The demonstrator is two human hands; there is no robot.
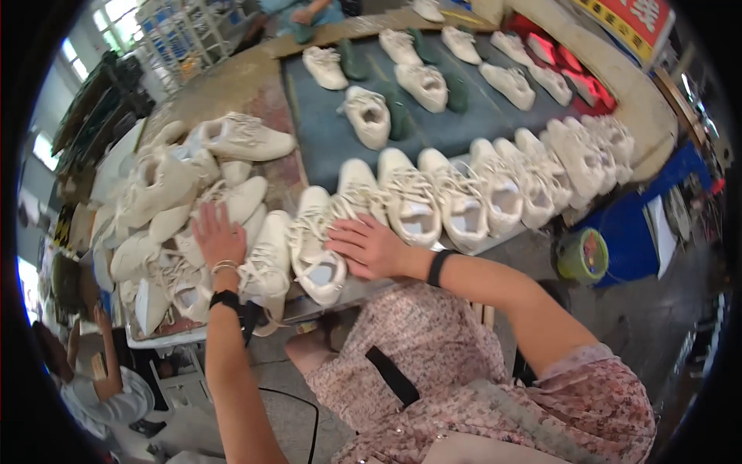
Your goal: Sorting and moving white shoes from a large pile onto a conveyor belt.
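The right hand (369, 246) lies flat, fingers spread and gripping nothing, on the cream sneaker (315, 247) at the near end of a long row of sneakers (495, 185). The left hand (219, 236), also flat with its fingers apart and holding nothing, rests on a loose pile of sneakers (182, 209) heaped just to the left of that shoe. Both wrists wear dark bands, the left one a thin bracelet as well.

The row runs off to the right along the near edge, each shoe touching the next, toes pointing away. Beyond it, well apart, more cream shoes (421, 81) sit scattered singly beside dark green insoles (398, 116).

All of this lies on a dark blue-grey surface (325, 139), worn brownish towards the left. Below its right end a green round tub (583, 255) stands on the grey floor beside a blue panel; what it contains is too small to tell. Another person (100, 387) crouches at the lower left, and racks stand by bright windows at the far left.
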